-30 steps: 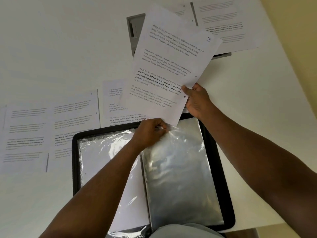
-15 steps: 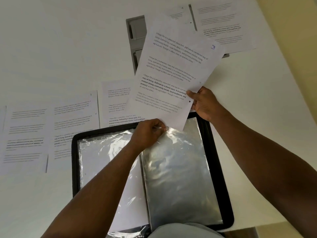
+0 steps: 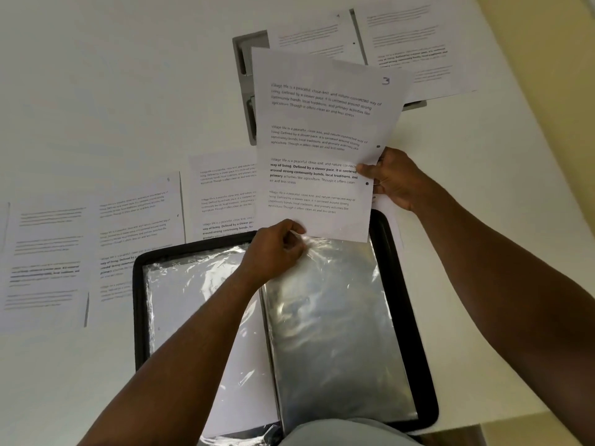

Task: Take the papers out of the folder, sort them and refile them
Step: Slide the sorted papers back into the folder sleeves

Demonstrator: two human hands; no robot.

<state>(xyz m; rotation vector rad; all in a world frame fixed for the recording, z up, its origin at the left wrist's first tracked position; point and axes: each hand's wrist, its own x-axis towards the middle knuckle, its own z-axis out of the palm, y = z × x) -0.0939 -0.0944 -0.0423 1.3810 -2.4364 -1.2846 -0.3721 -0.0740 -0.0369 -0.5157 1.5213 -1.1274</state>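
An open black folder (image 3: 391, 252) with clear plastic sleeves lies at the table's near edge. My right hand (image 3: 397, 180) grips the right edge of a printed sheet marked 3 (image 3: 317, 140), held above the folder's top. My left hand (image 3: 273, 249) pinches the top edge of the right-hand plastic sleeve (image 3: 335, 333), just under the sheet's bottom edge. The left sleeve (image 3: 186, 304) holds a white page.
Several printed sheets lie on the white table: two at the left (image 3: 45, 259), one behind the folder (image 3: 222, 194), two at the far right (image 3: 415, 46). A grey cable hatch (image 3: 246, 59) is set in the tabletop. The table's right edge (image 3: 547, 162) runs diagonally.
The sheet marked 3 has swung from tilted to nearly upright and come down toward the sleeve's top. My left hand stays pinching the sleeve.
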